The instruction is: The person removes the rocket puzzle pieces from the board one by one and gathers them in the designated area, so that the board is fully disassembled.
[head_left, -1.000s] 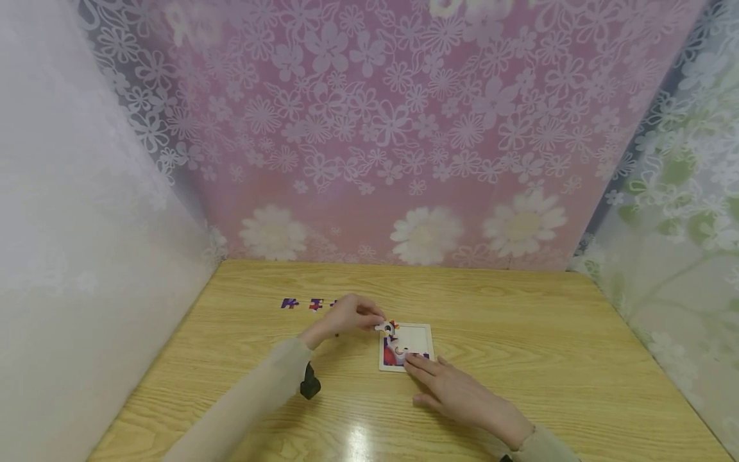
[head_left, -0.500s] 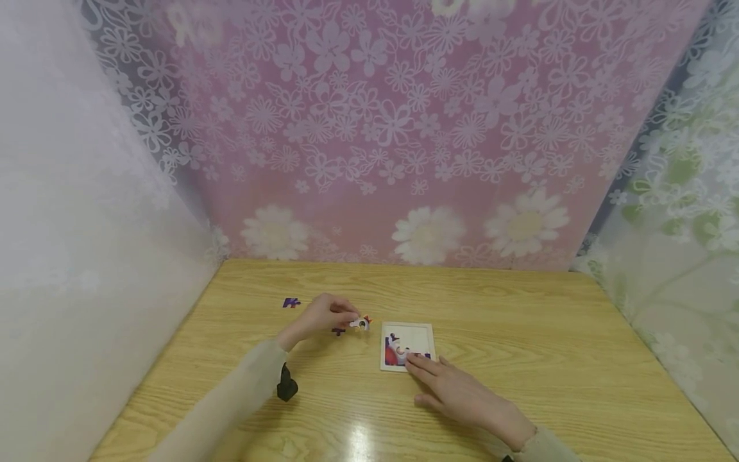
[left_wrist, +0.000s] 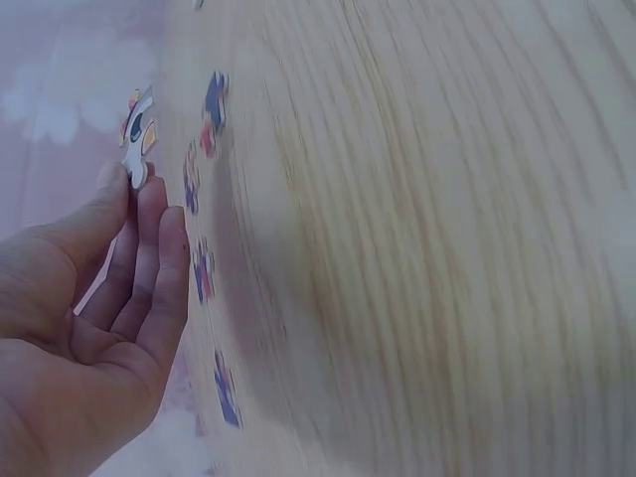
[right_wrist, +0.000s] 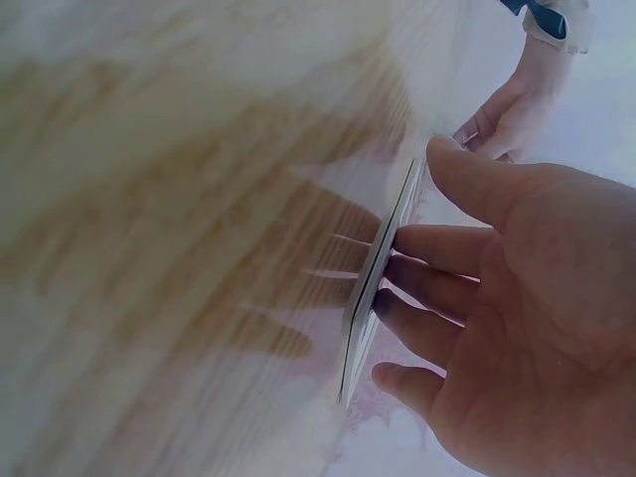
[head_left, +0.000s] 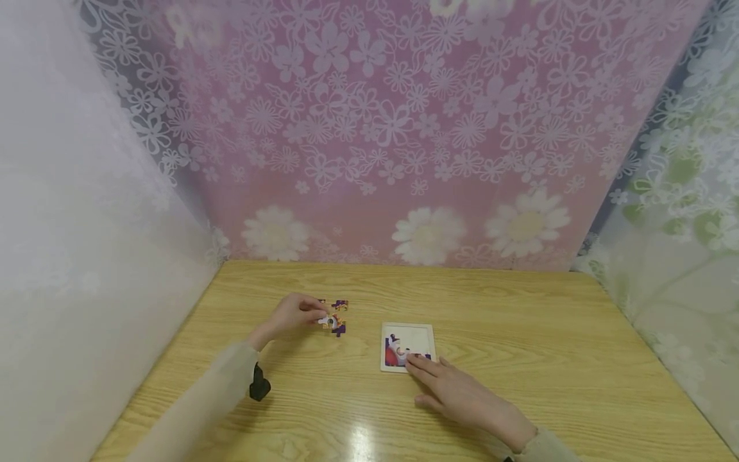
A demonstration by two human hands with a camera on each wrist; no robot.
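Between thumb and fingertips my left hand [head_left: 294, 313] pinches a white jigsaw piece [left_wrist: 139, 137] with a dark oval and orange bits. It is held above the table, over several loose purple jigsaw pieces [head_left: 342, 305]. My right hand [head_left: 462, 394] rests its straight fingers on the lower right part of a square white puzzle tray [head_left: 432, 337]. Inside the tray, joined pieces [head_left: 394, 353] in red, white and purple fill the left and bottom; the fingers hide some of them. In the right wrist view the fingertips touch the tray's edge [right_wrist: 370, 273].
The wooden table [head_left: 519, 327] meets a pink flowered cloth [head_left: 369, 128] at the back. A pale sheet [head_left: 104, 224] stands at the left and a flowered one [head_left: 687, 192] at the right. More loose pieces [left_wrist: 227, 390] lie in a row below the left hand.
My left hand has moved left, away from the tray's upper left corner, carrying the white jigsaw piece back over the loose pieces. My right hand has stayed on the tray.
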